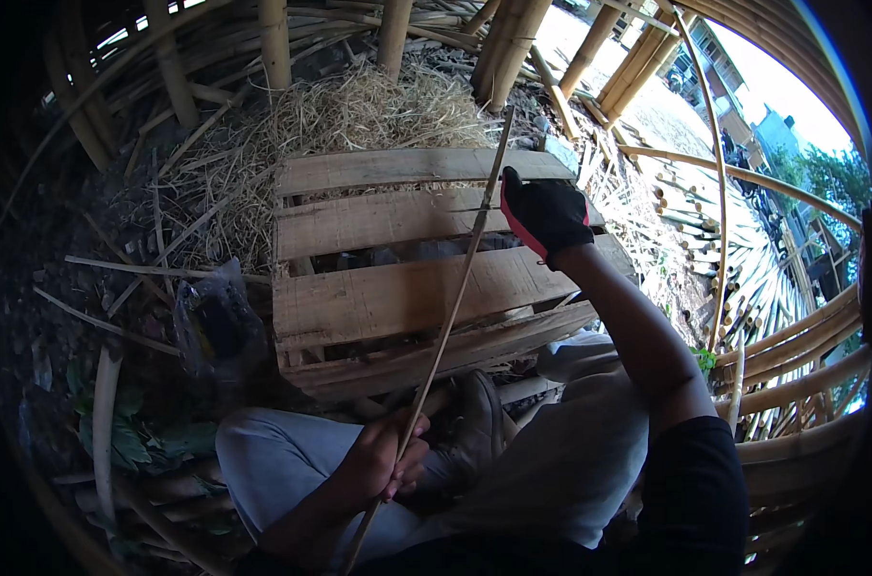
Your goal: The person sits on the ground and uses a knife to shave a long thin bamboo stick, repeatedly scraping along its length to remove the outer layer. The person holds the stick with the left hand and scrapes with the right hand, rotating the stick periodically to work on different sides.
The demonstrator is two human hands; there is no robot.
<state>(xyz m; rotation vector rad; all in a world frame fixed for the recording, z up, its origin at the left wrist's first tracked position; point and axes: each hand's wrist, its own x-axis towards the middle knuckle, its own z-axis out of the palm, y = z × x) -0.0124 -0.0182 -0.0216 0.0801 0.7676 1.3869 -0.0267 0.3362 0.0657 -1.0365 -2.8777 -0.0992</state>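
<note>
Bamboo, split into one long thin strip (455,288), runs on a slant from the person's lap up across a wooden crate. The left hand (383,466), bare, is closed around the strip's lower part just above the knees, anchoring it. The right hand (543,213), in a black glove with a red edge, is closed over the strip further up, above the crate's top; whether it also holds a tool cannot be told. Held at two points like this, the strip stays taut and straight instead of whipping about.

The wooden crate (397,278) sits just in front of the seated person's knees, its slatted top serving as a rest under the strip. Dry straw (359,110) is heaped behind it. A crumpled plastic bag (215,322) lies beside the crate on the left. Thick bamboo poles (513,43) stand upright beyond, and cut bamboo lengths (724,259) are stacked to the right.
</note>
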